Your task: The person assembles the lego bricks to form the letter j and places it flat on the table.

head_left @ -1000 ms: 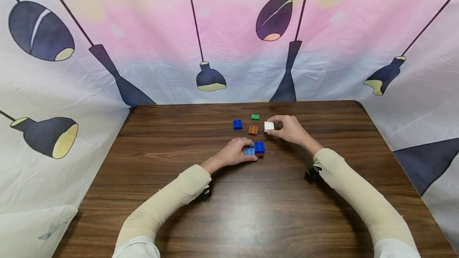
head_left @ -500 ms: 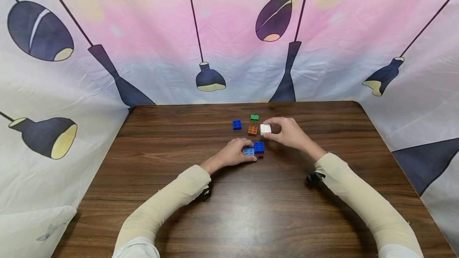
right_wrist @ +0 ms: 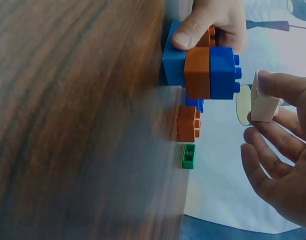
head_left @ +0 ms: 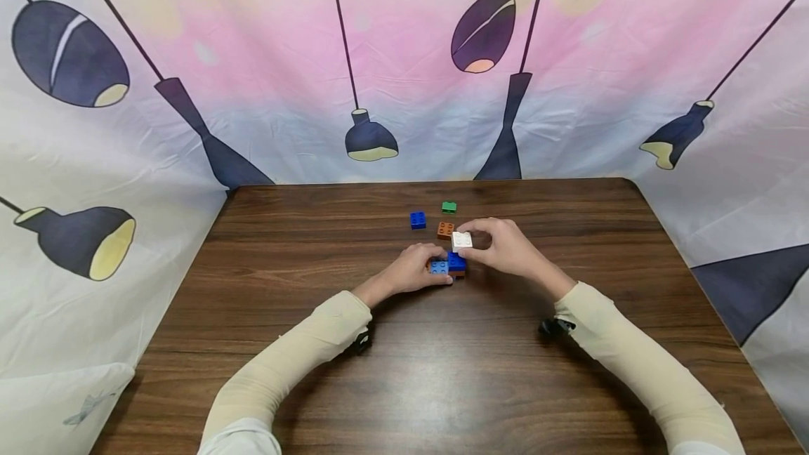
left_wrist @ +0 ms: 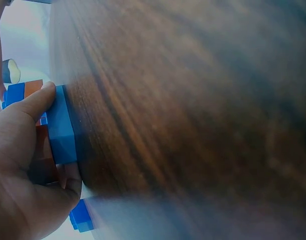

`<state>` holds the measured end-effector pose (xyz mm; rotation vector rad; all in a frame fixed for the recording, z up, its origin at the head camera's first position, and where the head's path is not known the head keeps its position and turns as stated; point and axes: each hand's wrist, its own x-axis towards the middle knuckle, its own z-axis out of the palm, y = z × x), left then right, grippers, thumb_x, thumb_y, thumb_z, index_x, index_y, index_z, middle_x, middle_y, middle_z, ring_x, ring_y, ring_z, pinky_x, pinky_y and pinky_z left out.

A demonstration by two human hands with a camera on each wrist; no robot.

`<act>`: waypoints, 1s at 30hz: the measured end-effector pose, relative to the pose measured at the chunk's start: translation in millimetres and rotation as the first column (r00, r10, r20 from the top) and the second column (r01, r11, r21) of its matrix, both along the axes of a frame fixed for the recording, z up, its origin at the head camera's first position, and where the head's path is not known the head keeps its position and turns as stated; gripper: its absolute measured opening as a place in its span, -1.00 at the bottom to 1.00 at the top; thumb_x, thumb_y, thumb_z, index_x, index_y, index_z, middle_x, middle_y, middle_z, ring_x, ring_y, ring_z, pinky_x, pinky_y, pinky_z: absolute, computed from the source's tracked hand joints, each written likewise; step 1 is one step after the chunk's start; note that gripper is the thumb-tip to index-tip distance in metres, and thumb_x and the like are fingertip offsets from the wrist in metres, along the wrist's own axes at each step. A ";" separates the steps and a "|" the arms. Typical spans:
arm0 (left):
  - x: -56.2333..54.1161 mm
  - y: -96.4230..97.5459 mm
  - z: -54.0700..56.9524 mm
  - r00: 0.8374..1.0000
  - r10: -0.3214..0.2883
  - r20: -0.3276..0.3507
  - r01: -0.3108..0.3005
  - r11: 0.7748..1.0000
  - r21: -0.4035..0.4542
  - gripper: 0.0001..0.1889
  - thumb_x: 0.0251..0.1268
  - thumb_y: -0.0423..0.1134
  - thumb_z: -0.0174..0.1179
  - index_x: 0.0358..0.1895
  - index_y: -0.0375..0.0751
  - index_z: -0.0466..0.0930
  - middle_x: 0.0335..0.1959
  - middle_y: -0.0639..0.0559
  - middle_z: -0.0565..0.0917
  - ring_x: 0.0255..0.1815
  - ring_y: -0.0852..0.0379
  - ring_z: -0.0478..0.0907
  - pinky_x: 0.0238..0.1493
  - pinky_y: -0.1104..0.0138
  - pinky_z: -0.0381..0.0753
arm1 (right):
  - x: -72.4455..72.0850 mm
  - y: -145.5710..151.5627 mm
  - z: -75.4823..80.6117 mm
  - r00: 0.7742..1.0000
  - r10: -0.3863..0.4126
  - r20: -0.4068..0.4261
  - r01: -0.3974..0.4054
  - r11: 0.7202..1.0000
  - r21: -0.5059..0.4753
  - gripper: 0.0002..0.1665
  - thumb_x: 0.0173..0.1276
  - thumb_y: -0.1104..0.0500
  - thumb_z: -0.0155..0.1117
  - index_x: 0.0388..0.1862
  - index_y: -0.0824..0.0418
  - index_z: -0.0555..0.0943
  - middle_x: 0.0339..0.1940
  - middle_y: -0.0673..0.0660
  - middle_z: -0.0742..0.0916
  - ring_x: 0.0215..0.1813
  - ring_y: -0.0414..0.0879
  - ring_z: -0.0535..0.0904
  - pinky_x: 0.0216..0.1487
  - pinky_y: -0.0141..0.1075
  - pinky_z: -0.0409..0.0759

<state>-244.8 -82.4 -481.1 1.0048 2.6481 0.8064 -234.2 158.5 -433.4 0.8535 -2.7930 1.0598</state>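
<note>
My left hand [head_left: 409, 269] grips a small stack of toy building bricks by its left part. In the right wrist view, a dark blue brick [right_wrist: 223, 73] tops the stack over an orange brick [right_wrist: 198, 73], with a lighter blue brick [right_wrist: 174, 62] at the bottom. Between thumb and fingers, my right hand [head_left: 508, 249] pinches a white brick [head_left: 462, 241]. Seen from the right wrist, that brick is held a little above the dark blue studs, apart from them. Part of the stack is hidden behind the left fingers.
Loose on the wooden table [head_left: 430, 371] beyond the stack lie a dark blue brick [head_left: 418, 220], an orange brick [head_left: 445, 229] and a green brick [head_left: 449, 207]. A printed cloth [head_left: 284, 90] hangs behind the table's far edge.
My right hand has brought the white brick left and nearer, from beside the loose orange brick to over the stack. The left hand has kept its place on the stack.
</note>
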 end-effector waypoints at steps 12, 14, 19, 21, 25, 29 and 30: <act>-0.1 0.7 0.5 1.000 -0.004 -0.003 0.004 1.000 0.015 -0.58 0.33 0.02 0.40 0.09 -0.17 0.66 -0.08 0.03 0.71 -0.22 0.19 0.52 -0.18 0.31 0.51 | 9.9 -4.6 -4.1 0.999 0.035 -0.010 -0.035 0.999 0.020 -0.54 0.33 0.01 0.51 0.16 0.11 0.71 0.05 0.05 0.78 0.10 0.01 0.68 0.08 0.02 0.62; 0.1 0.7 0.8 1.000 -0.005 -0.006 0.005 1.000 0.014 -0.58 0.32 0.02 0.40 0.09 -0.16 0.66 -0.09 0.04 0.70 -0.21 0.20 0.52 -0.18 0.32 0.51 | 10.4 -5.3 -4.8 0.999 0.041 -0.011 -0.041 0.999 0.026 -0.54 0.33 0.00 0.51 0.16 0.12 0.71 0.05 0.05 0.78 0.10 0.00 0.67 0.10 0.02 0.61; 0.8 0.7 1.0 1.000 -0.006 -0.014 0.007 1.000 0.016 -0.59 0.31 0.02 0.41 0.08 -0.16 0.67 -0.10 0.04 0.70 -0.21 0.19 0.52 -0.18 0.31 0.50 | 10.7 -5.9 -6.8 0.999 0.053 -0.010 -0.052 0.998 0.040 -0.53 0.34 -0.02 0.50 0.17 0.12 0.71 0.07 0.05 0.78 0.12 0.00 0.66 0.13 0.02 0.60; 0.8 0.8 0.8 1.000 -0.008 -0.016 0.008 1.000 0.020 -0.59 0.31 0.02 0.42 0.08 -0.15 0.67 -0.10 0.04 0.71 -0.21 0.19 0.53 -0.19 0.31 0.51 | 10.1 -6.0 -8.0 0.999 0.052 -0.008 -0.051 0.998 0.045 -0.53 0.34 -0.03 0.50 0.16 0.12 0.71 0.06 0.05 0.78 0.12 -0.01 0.66 0.13 0.02 0.59; 0.5 1.1 0.4 1.000 -0.010 -0.019 0.011 1.000 0.025 -0.59 0.31 0.01 0.42 0.08 -0.15 0.67 -0.10 0.04 0.71 -0.20 0.20 0.54 -0.18 0.32 0.52 | 9.5 -6.3 -9.4 0.999 0.051 0.001 -0.051 0.997 0.052 -0.53 0.34 -0.04 0.50 0.15 0.11 0.72 0.06 0.04 0.78 0.13 -0.01 0.66 0.14 0.02 0.59; -0.1 1.4 0.2 1.000 -0.008 -0.017 0.009 1.000 0.020 -0.59 0.31 0.00 0.42 0.08 -0.15 0.67 -0.12 0.05 0.71 -0.22 0.20 0.54 -0.20 0.33 0.51 | 9.5 -6.4 -9.1 0.999 0.050 0.014 -0.050 0.998 0.049 -0.53 0.33 -0.03 0.50 0.15 0.12 0.72 0.08 0.05 0.78 0.16 0.02 0.66 0.16 0.03 0.59; -0.2 1.4 0.4 1.000 -0.008 -0.015 0.009 1.000 0.020 -0.59 0.31 0.01 0.42 0.08 -0.15 0.67 -0.13 0.05 0.70 -0.22 0.20 0.54 -0.21 0.33 0.51 | 9.5 -6.4 -8.9 0.999 0.049 0.017 -0.050 0.998 0.047 -0.53 0.33 -0.03 0.51 0.15 0.12 0.73 0.08 0.05 0.78 0.17 0.03 0.67 0.16 0.04 0.59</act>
